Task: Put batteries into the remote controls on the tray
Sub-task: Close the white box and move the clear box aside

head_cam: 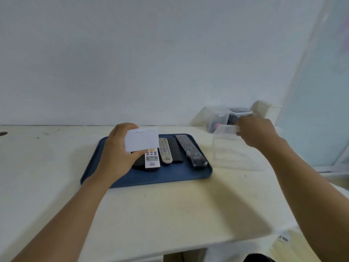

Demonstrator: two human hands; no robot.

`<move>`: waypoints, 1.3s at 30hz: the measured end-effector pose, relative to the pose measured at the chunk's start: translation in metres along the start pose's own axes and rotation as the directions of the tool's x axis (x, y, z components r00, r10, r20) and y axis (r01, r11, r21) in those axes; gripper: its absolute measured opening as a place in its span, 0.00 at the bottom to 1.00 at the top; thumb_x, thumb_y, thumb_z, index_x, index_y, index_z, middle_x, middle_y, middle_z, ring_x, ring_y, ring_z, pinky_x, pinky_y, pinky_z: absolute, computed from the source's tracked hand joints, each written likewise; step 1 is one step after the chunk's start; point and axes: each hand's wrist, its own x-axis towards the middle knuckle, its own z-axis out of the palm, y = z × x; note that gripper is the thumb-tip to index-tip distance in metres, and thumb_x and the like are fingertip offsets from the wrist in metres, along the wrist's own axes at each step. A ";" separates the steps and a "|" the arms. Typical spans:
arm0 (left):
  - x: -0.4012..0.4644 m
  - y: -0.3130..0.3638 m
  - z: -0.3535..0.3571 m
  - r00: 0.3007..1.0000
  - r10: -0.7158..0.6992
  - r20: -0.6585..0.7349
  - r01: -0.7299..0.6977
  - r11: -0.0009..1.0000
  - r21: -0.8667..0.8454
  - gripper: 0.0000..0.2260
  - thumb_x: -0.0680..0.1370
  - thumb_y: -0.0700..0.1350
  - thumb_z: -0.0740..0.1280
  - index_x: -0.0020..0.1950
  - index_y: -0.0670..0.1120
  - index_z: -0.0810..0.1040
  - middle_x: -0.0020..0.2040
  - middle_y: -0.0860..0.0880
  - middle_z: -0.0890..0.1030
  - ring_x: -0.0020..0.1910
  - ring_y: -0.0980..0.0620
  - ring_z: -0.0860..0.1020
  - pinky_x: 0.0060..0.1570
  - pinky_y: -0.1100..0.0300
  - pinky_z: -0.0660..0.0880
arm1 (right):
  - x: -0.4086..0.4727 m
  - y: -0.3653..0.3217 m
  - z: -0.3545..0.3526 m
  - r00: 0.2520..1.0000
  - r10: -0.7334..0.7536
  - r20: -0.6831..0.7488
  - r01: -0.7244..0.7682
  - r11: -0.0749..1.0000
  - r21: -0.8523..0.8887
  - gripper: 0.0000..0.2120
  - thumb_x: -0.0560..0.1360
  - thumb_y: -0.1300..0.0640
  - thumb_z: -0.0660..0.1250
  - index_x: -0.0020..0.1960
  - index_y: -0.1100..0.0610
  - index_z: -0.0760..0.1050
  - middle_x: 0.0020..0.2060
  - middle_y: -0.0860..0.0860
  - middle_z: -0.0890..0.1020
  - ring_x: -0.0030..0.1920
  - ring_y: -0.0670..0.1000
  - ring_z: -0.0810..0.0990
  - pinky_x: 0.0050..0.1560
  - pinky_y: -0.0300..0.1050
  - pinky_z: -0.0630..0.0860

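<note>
A: Both arms are stretched out over the table point(170, 205). The left hand point(120, 154) is above the blue tray point(170, 176), and its fingers and thumb grasp a white flat lid point(142, 139), thumb below, fingers behind.

B: And the right hand point(255, 132)?

A: It is at about two o'clock from the tray, raised above the table. Its fingers are curled on the rim of a clear plastic box point(226, 146). The hand is a little blurred.

B: Where are the remote controls?

A: On the tray, in a row, just beside each other. From the left hand, they lie at about four o'clock. The white remote point(152, 159) is partly hidden under the lid; it has coloured buttons. Then comes a beige remote point(165, 151), a plain black remote point(175, 150), and a long dark remote point(191, 150) that looks wrapped in clear film. A black round thing point(138, 163) lies under the white one.

B: Batteries?

A: I cannot tell. More clear containers point(221, 118) stand at one o'clock, near the wall.
</note>
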 end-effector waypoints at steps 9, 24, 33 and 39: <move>-0.020 -0.067 -0.100 0.986 0.003 -0.164 0.082 0.858 0.507 0.26 0.66 0.33 0.79 0.60 0.41 0.75 0.58 0.41 0.76 0.59 0.37 0.73 0.55 0.50 0.71 | 0.001 -0.139 -0.121 0.861 -0.468 -0.199 0.504 0.838 0.210 0.09 0.76 0.64 0.68 0.50 0.51 0.82 0.42 0.50 0.76 0.39 0.55 0.77 0.43 0.47 0.71; -0.041 -0.016 -0.152 0.922 -0.340 0.184 0.327 0.940 0.098 0.58 0.64 0.47 0.83 0.79 0.65 0.45 0.79 0.63 0.55 0.77 0.57 0.60 0.74 0.53 0.62 | -0.010 -0.247 -0.122 0.708 -0.626 -0.326 0.693 0.527 0.493 0.08 0.72 0.61 0.74 0.40 0.48 0.79 0.42 0.51 0.83 0.43 0.55 0.81 0.47 0.49 0.78; -0.010 0.046 -0.137 0.975 -0.215 0.052 0.220 0.919 -0.328 0.32 0.60 0.43 0.85 0.60 0.48 0.76 0.54 0.56 0.84 0.54 0.57 0.82 0.48 0.63 0.78 | 0.001 -0.209 -0.127 0.564 -0.808 -0.171 0.440 0.118 0.890 0.13 0.82 0.50 0.64 0.60 0.57 0.81 0.52 0.50 0.86 0.54 0.47 0.84 0.56 0.47 0.79; -0.008 0.049 -0.129 0.955 -0.295 0.035 0.283 0.866 -0.412 0.27 0.63 0.42 0.84 0.58 0.49 0.78 0.53 0.54 0.85 0.53 0.55 0.84 0.50 0.57 0.81 | 0.005 -0.176 -0.106 0.479 -0.878 0.012 0.252 0.150 0.956 0.37 0.67 0.34 0.74 0.71 0.47 0.70 0.66 0.46 0.78 0.67 0.50 0.76 0.69 0.55 0.71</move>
